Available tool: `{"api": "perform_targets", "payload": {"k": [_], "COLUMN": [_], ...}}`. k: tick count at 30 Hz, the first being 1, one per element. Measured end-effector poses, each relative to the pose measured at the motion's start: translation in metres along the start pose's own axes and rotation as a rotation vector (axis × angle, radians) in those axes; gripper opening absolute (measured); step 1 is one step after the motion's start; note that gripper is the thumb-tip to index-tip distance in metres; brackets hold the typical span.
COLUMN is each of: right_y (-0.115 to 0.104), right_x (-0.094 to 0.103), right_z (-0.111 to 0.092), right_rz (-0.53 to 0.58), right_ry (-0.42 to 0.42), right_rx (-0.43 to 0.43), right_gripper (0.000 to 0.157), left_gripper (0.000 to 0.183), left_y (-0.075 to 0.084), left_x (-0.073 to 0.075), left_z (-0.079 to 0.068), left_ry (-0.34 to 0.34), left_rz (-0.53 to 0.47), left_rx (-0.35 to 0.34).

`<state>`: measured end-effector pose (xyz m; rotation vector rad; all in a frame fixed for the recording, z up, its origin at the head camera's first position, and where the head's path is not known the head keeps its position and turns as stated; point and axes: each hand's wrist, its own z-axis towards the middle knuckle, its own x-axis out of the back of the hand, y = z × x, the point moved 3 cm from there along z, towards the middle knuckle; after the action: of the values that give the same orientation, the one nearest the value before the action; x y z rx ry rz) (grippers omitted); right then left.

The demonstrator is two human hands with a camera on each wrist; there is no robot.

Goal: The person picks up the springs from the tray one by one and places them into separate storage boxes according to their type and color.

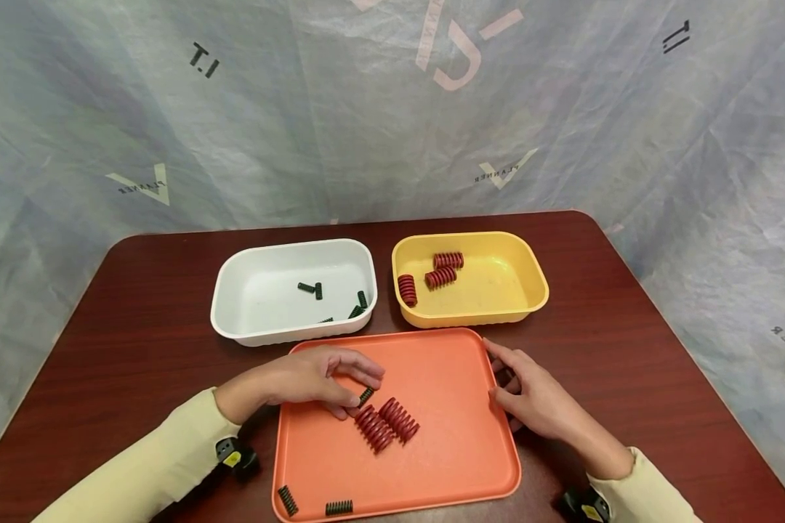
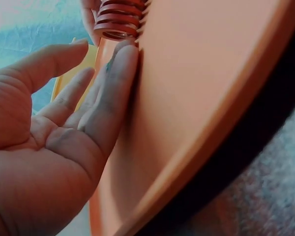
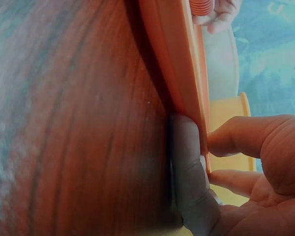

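My left hand [image 1: 314, 379] reaches over the left half of the orange tray [image 1: 445, 407], thumb and fingers spread around a small dark green spring [image 1: 365, 396]. In the left wrist view, the fingers are mostly straight and the fingertips come right up to a red spring [image 2: 119, 19]. Two thick red springs lie side by side on the tray, the nearer to the hand being one ribbed coil [image 1: 373, 428]. My right hand [image 1: 533, 396] grips the tray's right rim, with the thumb on the edge and other fingers along its outer side [image 3: 189, 147].
Behind the tray stand a white bin [image 1: 255, 290] with several small dark springs and a yellow bin [image 1: 504, 290] with three red springs. Two more dark springs, one upright-slanted [image 1: 288, 500] and one lying flat [image 1: 339, 507], rest by the tray's front edge. A curtain [image 1: 366, 145] hangs behind the table.
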<state>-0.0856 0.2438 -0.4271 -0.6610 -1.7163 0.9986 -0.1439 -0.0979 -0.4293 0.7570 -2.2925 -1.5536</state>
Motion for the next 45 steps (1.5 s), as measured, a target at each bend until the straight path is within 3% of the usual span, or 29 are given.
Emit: {"api": "perform_targets", "payload": {"k": [8,11,17,22,35,45], "right_y": [-0.001,0.000,0.000,0.000,-0.001,-0.001], "right_x": [0.000,0.000,-0.001,-0.001,-0.001,0.000], "right_z": [0.000,0.000,0.000,0.000,0.000,0.000], "right_rz": [-0.006,-0.003,0.000,0.000,-0.004,-0.003], "right_ry": [0.004,0.005,0.010,0.011,0.007,0.004], "right_rx": [0.000,0.002,0.005,0.004,-0.009,-0.021], "right_gripper": [0.073,0.073,0.073,0.073,0.074,0.075], "left_gripper": [0.044,0.043,0.040,0.034,0.033,0.044], "left_y": [0.002,0.001,0.001,0.001,0.002,0.020], "left_x": [0.002,0.002,0.000,-0.002,-0.002,0.004], "left_z": [-0.005,-0.005,-0.003,-0.001,-0.003,-0.014], "left_ry": [0.091,0.131,0.228,0.266,0.228,0.170], "left_rz": [0.257,0.261,0.212,0.194,0.069,-0.060], "left_rx": [-0.038,-0.036,-0.057,-0.063,-0.114,-0.171]}}
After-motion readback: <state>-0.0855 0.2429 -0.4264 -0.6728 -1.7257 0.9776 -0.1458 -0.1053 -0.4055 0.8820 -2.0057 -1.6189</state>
